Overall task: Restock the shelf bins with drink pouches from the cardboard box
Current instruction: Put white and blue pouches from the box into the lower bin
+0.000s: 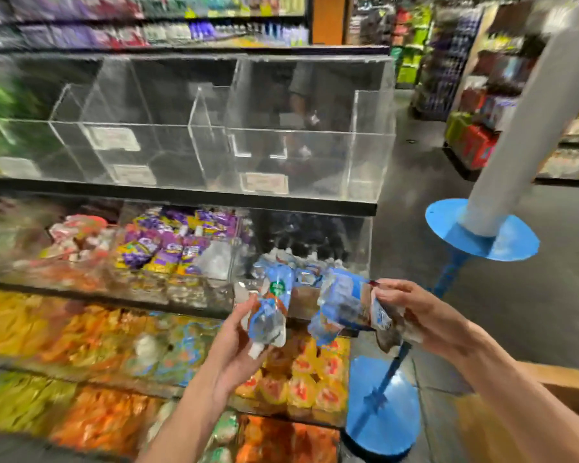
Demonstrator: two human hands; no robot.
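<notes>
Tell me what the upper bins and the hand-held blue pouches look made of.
The upper bins: clear rigid plastic, likely acrylic; see-through walls with bright cut edges. The blue pouches: soft glossy film, probably a plastic laminate; crinkled and shiny.

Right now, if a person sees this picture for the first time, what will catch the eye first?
First, the two hands low in the centre: the left hand holds a blue drink pouch and the right hand grips a bunch of blue pouches, before the middle shelf. Above them, the clear bins on the upper shelf stand out, and bright purple packs fill a bin further left.
</notes>
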